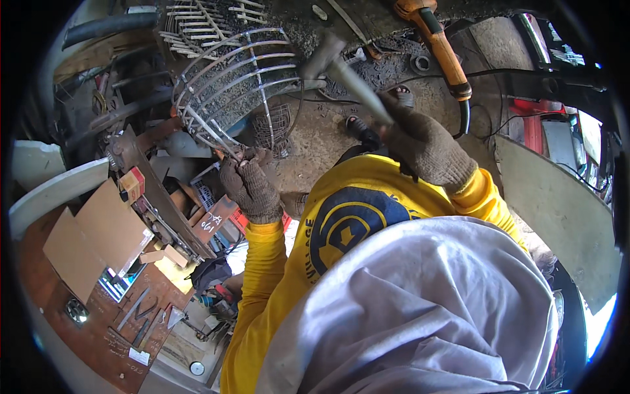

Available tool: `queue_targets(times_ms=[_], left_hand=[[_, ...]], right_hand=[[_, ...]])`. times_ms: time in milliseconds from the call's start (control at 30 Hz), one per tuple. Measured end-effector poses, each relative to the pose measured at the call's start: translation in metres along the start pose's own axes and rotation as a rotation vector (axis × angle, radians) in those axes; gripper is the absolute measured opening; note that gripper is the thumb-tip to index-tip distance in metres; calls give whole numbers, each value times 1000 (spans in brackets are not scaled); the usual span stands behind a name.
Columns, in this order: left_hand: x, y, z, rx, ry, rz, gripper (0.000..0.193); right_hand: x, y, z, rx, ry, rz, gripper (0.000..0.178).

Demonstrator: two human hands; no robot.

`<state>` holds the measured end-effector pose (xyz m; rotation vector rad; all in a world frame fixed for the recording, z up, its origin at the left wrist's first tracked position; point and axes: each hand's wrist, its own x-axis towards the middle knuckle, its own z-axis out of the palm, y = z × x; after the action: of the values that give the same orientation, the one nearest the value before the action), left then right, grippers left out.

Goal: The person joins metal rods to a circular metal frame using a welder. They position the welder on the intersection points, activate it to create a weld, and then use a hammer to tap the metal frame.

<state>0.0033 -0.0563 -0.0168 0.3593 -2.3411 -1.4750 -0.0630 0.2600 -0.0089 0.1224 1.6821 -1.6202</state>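
My left hand [252, 187], in a brown knit glove, is closed around the near end of a curved metal bar grille [258, 77]. The grille has several bent rods joined by cross bars and rests over a dark, grit-covered work surface [289, 16]. A hammer [357, 88] is gripped by its pale handle in my gloved right hand [430, 148]. Its head, blurred by motion, is raised just right of the grille, apart from it as far as I can tell. Part of the left fingertips' grip is hidden by the glove.
An orange angle grinder [441, 49] with a black cord lies at the far right. Flat grilles [193, 26] lie at the far left. A brown table [59, 262] at left holds cardboard [105, 230] and hand tools. A grey panel [558, 203] leans at right.
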Motion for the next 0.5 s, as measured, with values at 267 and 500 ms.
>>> queue_targets(times_ms=[267, 500], left_hand=[[2, -8, -11, 154, -18, -44, 27], [0, -8, -5, 161, 19, 59, 26]], right_hand=[[-3, 9, 7, -127, 121, -216, 60], [-7, -4, -1, 112, 41, -19, 60]])
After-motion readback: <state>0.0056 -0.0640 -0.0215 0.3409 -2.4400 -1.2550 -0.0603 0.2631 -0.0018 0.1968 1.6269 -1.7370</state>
